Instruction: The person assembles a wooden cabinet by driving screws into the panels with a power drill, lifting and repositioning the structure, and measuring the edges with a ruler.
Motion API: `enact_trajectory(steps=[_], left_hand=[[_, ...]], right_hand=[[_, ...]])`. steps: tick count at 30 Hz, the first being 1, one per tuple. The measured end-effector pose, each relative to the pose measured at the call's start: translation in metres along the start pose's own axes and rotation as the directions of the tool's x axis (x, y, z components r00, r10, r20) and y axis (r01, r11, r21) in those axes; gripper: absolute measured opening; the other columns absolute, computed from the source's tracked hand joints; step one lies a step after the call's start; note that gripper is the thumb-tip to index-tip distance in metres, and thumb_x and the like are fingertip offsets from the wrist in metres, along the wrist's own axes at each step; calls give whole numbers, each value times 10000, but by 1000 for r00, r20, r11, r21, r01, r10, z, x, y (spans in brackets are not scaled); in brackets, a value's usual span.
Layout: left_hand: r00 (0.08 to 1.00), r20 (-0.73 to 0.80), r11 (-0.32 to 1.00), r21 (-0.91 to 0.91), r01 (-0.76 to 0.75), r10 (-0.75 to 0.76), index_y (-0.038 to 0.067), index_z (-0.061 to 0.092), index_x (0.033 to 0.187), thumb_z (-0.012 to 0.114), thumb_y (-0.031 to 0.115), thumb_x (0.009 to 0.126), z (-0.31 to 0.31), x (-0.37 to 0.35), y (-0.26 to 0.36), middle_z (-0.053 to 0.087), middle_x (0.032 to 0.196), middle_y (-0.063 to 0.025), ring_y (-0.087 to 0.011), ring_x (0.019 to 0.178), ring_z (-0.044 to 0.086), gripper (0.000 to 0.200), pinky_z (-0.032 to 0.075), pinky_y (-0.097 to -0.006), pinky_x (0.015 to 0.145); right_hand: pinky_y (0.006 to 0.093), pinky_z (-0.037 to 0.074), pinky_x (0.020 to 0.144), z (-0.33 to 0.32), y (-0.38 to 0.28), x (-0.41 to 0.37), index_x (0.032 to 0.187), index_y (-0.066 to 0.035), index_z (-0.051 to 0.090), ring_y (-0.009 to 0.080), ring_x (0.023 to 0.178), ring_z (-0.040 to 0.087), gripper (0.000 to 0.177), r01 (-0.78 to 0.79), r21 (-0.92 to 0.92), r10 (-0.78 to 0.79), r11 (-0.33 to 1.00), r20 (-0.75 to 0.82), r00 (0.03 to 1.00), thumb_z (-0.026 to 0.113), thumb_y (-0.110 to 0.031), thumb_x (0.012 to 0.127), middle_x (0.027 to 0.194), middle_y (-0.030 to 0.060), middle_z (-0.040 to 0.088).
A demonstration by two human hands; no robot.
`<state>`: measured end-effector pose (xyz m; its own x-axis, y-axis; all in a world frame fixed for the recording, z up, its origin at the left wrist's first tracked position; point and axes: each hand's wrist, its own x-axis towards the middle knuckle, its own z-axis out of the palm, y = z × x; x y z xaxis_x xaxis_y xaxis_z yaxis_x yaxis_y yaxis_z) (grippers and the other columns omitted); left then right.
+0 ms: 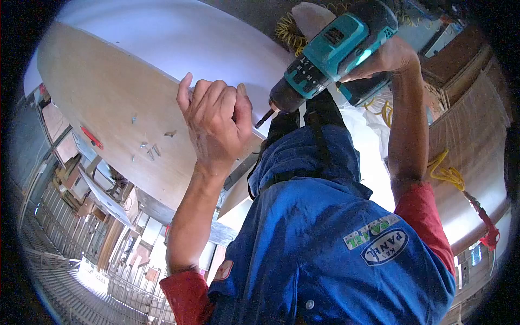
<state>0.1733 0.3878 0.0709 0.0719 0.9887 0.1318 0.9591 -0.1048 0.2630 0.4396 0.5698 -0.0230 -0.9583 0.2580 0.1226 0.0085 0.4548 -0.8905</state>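
My right hand (382, 59) is wrapped round the grip of a teal and black cordless drill (330, 51). The drill's bit (264, 118) points down to the left, its tip close to the near corner of a tan board (108, 81). Beside the bit, my left hand (219, 116) lies over the board's edge with its fingers curled; what they hold, if anything, is hidden. Several small screws (155, 150) lie loose on the board, and a red tool (92, 137) rests near its left side.
A large pale curved panel (173, 38) lies along the board's far edge. Yellow coiled hose (290, 33) hangs at the top, and another yellow hose (448, 174) with a red end is at the right. Racks and stacked materials stand at the lower left.
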Motion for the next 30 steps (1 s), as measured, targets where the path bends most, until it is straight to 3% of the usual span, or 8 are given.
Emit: enact_trajectory(steps=[3, 5, 9, 16, 19, 24, 28, 30], left_hand=[[1000, -2, 1000, -17, 23, -23, 48, 522, 637, 546, 84, 867, -1, -1, 0, 505, 652, -65, -233, 671, 500, 234, 315, -437, 1007], [1000, 8, 999, -22, 28, -28, 45, 531, 647, 507, 100, 898, -2, -2, -2, 518, 658, -64, -228, 671, 510, 258, 309, -437, 1017], [998, -7, 997, -56, 60, -61, 40, 546, 672, 459, 123, 932, -2, -4, -6, 532, 670, -63, -236, 681, 518, 286, 315, -455, 1018], [953, -294, 988, -152, 32, -76, 35, 603, 807, 399, 176, 978, 0, -3, -9, 629, 819, -88, -275, 905, 603, 302, 337, -477, 1011], [879, -465, 984, -174, 22, -102, 32, 614, 830, 418, 162, 977, -8, -8, -16, 645, 886, -81, -264, 936, 598, 277, 360, -457, 984], [643, -652, 904, -395, 164, -401, -35, 643, 880, 462, 119, 960, -22, -39, -28, 646, 964, -126, -251, 966, 567, 251, 464, -352, 814], [596, -655, 885, -353, 303, -465, -28, 652, 902, 502, 137, 945, -52, -93, -65, 648, 986, -112, -246, 981, 567, 227, 461, -362, 830], [744, -512, 903, -243, 355, -431, 3, 667, 922, 583, 166, 891, -59, -114, -85, 648, 1002, -95, -251, 989, 569, 186, 460, -369, 839]], right_hand=[[292, 528, 685, -3, 6, 5, 918, -93, 736, 179, 750, 658, 385, 454, -310, -458, 835, 64, 886, 883, -140, 565, 867, 33, 696], [302, 532, 691, -7, -1, 3, 927, -78, 731, 183, 747, 663, 388, 85, -49, -79, 995, 124, 989, 883, -149, 577, 871, 58, 705], [305, 533, 685, -6, -31, 17, 931, -60, 724, 184, 749, 666, 380, -375, 87, 358, 923, 165, 919, 879, -147, 596, 873, 72, 711], [290, 527, 631, -7, -50, 15, 907, -38, 701, 138, 707, 647, 389, -356, 496, 393, 792, 32, 919, 893, -139, 584, 838, 59, 711], [294, 528, 637, -20, -69, 24, 914, -46, 700, 137, 711, 647, 412, -603, 357, 584, 714, 172, 793, 901, -147, 569, 842, 55, 712], [279, 516, 625, -17, -72, 11, 898, -56, 695, 132, 673, 637, 396, -272, 445, 348, 854, -98, 932, 896, -126, 564, 799, 42, 700], [250, 405, 507, -42, -67, -11, 887, -77, 724, 77, 569, 528, 261, -495, 145, 507, 857, -62, 860, 827, -229, 701, 677, -27, 637], [246, 392, 502, -36, -75, -18, 896, -77, 720, 69, 563, 515, 259, -461, 171, 490, 871, -225, 842, 817, -233, 714, 661, -30, 618]])
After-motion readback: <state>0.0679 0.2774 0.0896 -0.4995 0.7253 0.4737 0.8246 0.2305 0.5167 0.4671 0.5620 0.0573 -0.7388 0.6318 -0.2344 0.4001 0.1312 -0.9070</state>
